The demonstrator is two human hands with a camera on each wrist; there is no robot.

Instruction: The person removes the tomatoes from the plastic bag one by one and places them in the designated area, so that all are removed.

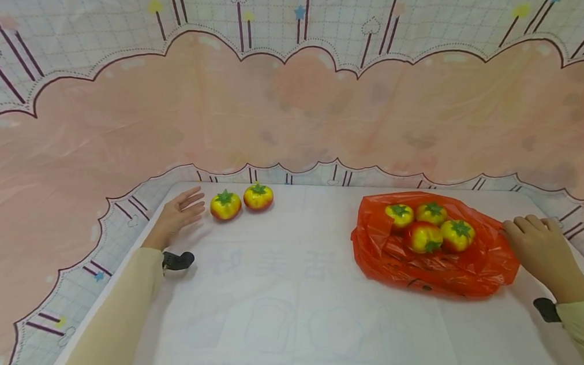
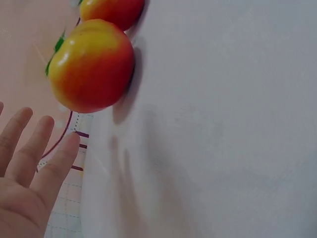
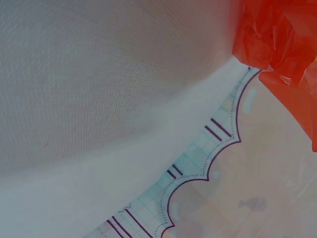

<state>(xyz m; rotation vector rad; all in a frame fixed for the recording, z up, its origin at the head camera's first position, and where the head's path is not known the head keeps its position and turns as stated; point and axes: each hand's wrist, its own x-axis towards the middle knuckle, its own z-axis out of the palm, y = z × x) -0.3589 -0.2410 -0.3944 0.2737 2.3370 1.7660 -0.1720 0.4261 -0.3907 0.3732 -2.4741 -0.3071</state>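
At the far left of the table my left hand (image 1: 182, 212) is held with its fingers spread and slightly bent, palm turned toward a red-and-yellow tomato (image 1: 225, 205). In the left wrist view a small gap separates the fingertips from that tomato (image 2: 91, 67). A second tomato (image 1: 258, 197) with the same green leafy top sits just beyond it. On the right, my right hand (image 1: 540, 248) grips the edge of a red plastic bag (image 1: 436, 280) with curled fingers. Several more tomatoes lie clustered on the bag, among them one tomato (image 1: 424, 237) at the front.
A white cloth (image 1: 288, 252) with faint printing covers the table. Behind and around it hangs a pink and white patterned sheet (image 1: 286, 119). Black straps (image 1: 178, 261) show at both wrists. In the right wrist view part of the red bag fills the upper right corner.
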